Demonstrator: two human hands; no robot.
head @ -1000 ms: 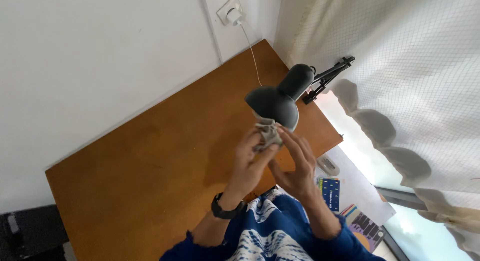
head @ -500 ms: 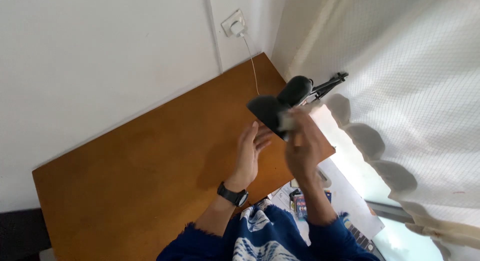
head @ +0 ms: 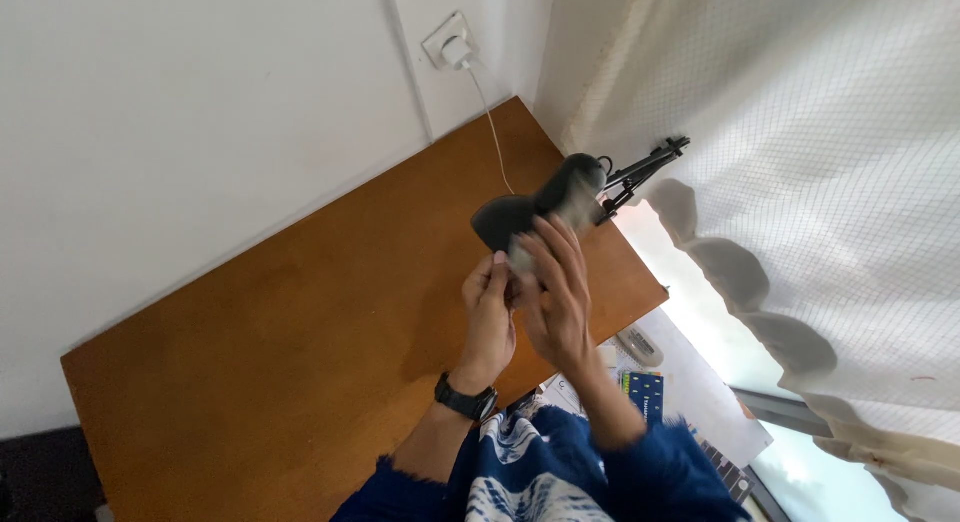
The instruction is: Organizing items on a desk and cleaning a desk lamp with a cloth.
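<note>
A dark grey desk lamp's shade (head: 503, 220) hangs over the brown wooden desk (head: 300, 322). My left hand (head: 488, 317), with a black watch on the wrist, has its fingertips closed on the lower rim of the shade. My right hand (head: 556, 292) lies over the shade's front with fingers spread, pressing a pale grey cloth (head: 521, 254) against it. The cloth is blurred and mostly hidden under the fingers. My blue and white patterned sleeves fill the bottom of the view.
The lamp's black jointed arm (head: 645, 167) reaches toward a white net curtain (head: 780, 132). A white plug in a wall socket (head: 449, 44) feeds a thin cable down to the desk. Beyond the desk edge lie a white remote-like object (head: 640, 344) and colourful booklets (head: 645, 390).
My left hand passed the cloth to my right hand, opened, then closed on the shade's rim. My right hand swung to the shade's right side and back over its front.
</note>
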